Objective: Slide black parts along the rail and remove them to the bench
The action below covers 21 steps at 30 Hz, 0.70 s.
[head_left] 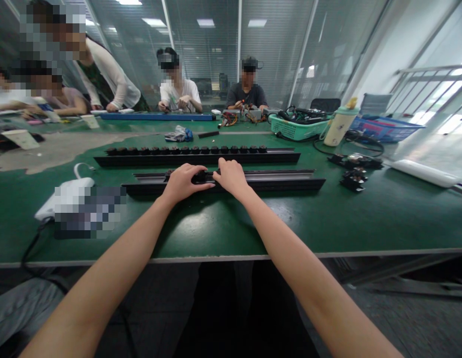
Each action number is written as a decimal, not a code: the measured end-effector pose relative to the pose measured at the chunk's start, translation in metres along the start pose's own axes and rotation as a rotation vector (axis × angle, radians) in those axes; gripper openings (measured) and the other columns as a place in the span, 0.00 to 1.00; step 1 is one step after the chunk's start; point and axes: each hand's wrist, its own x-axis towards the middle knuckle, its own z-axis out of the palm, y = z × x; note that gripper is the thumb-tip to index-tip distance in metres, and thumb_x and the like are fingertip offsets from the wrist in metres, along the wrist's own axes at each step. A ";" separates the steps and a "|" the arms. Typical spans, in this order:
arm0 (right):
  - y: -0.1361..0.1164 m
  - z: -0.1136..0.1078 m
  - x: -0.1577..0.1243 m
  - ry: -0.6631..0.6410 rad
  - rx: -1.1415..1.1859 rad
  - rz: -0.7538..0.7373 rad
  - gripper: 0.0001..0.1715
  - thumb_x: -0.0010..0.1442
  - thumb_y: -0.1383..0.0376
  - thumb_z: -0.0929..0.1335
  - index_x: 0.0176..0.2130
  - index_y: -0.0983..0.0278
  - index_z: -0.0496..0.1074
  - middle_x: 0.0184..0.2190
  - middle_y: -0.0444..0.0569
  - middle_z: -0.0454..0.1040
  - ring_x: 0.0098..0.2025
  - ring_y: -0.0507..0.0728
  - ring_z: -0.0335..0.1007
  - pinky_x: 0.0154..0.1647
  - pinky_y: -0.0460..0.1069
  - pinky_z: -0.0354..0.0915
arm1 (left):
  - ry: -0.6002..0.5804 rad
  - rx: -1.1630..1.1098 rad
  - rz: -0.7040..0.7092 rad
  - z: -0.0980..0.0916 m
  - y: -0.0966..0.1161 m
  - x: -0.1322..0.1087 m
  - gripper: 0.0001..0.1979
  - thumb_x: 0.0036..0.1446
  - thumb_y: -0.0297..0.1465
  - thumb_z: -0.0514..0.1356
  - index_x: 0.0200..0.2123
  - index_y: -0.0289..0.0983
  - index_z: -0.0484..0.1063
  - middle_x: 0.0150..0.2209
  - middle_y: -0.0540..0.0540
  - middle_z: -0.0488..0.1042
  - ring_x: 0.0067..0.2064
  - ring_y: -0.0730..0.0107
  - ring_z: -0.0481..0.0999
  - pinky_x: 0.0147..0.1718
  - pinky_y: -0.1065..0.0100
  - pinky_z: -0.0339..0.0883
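Both of my hands rest on a long black metal rail (223, 185) lying near the front of the green workbench. My left hand (184, 183) and my right hand (231, 177) close in from either side on a small black block (201, 176) seated on the rail, and the fingers hide most of it. Farther back, a second black rail (197, 159) lies parallel, carrying a row of several round-topped black pieces (184, 149). Neither hand touches that second rail.
The green workbench (328, 219) has its front edge just below my forearms. A white adapter (63, 199) lies to the left. Right of the rails are black connector parts (353, 179), a teal basket of cables (298, 128) and a bottle (339, 127). Several people work across the table.
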 end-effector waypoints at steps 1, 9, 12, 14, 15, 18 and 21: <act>0.000 -0.001 0.000 0.000 -0.002 0.002 0.17 0.69 0.62 0.65 0.53 0.68 0.70 0.50 0.62 0.78 0.55 0.66 0.71 0.55 0.57 0.65 | 0.001 0.000 -0.001 0.000 0.000 0.000 0.33 0.55 0.60 0.62 0.51 0.40 0.78 0.45 0.39 0.80 0.49 0.51 0.76 0.50 0.56 0.69; 0.000 -0.005 -0.001 -0.020 -0.003 0.016 0.18 0.69 0.61 0.65 0.54 0.68 0.70 0.50 0.61 0.78 0.55 0.66 0.71 0.55 0.56 0.65 | 0.003 -0.010 0.010 0.000 -0.001 0.000 0.32 0.55 0.59 0.63 0.51 0.41 0.78 0.45 0.40 0.80 0.48 0.51 0.76 0.49 0.56 0.69; 0.000 -0.005 -0.001 -0.024 0.000 0.018 0.17 0.69 0.62 0.65 0.54 0.68 0.70 0.50 0.60 0.79 0.55 0.66 0.71 0.55 0.55 0.65 | 0.010 -0.010 0.013 0.001 -0.001 0.000 0.32 0.56 0.59 0.63 0.51 0.40 0.78 0.45 0.40 0.80 0.48 0.51 0.76 0.49 0.56 0.69; 0.001 -0.005 -0.001 -0.026 0.001 0.020 0.18 0.69 0.62 0.65 0.54 0.68 0.70 0.51 0.61 0.78 0.55 0.66 0.71 0.55 0.56 0.65 | 0.010 -0.007 0.013 0.001 -0.002 -0.001 0.32 0.56 0.59 0.62 0.51 0.40 0.77 0.45 0.40 0.80 0.48 0.52 0.76 0.49 0.56 0.69; 0.001 -0.005 -0.001 -0.027 0.001 0.022 0.18 0.69 0.62 0.65 0.54 0.68 0.70 0.51 0.61 0.78 0.55 0.66 0.71 0.55 0.56 0.65 | 0.009 -0.005 0.013 0.001 -0.002 -0.001 0.32 0.56 0.59 0.62 0.51 0.40 0.77 0.45 0.40 0.80 0.48 0.52 0.76 0.48 0.56 0.69; 0.002 -0.006 -0.001 -0.028 0.002 0.025 0.18 0.69 0.61 0.65 0.54 0.68 0.70 0.50 0.61 0.78 0.55 0.65 0.71 0.55 0.56 0.65 | 0.010 -0.003 0.016 0.001 -0.002 -0.001 0.32 0.56 0.59 0.62 0.51 0.40 0.77 0.45 0.40 0.80 0.48 0.52 0.76 0.49 0.56 0.69; 0.003 -0.006 -0.001 -0.030 0.001 0.030 0.18 0.69 0.62 0.65 0.54 0.68 0.70 0.50 0.61 0.78 0.55 0.65 0.71 0.55 0.55 0.65 | 0.013 -0.007 0.019 0.001 -0.003 -0.001 0.32 0.56 0.59 0.62 0.51 0.40 0.77 0.46 0.40 0.80 0.48 0.52 0.76 0.49 0.56 0.69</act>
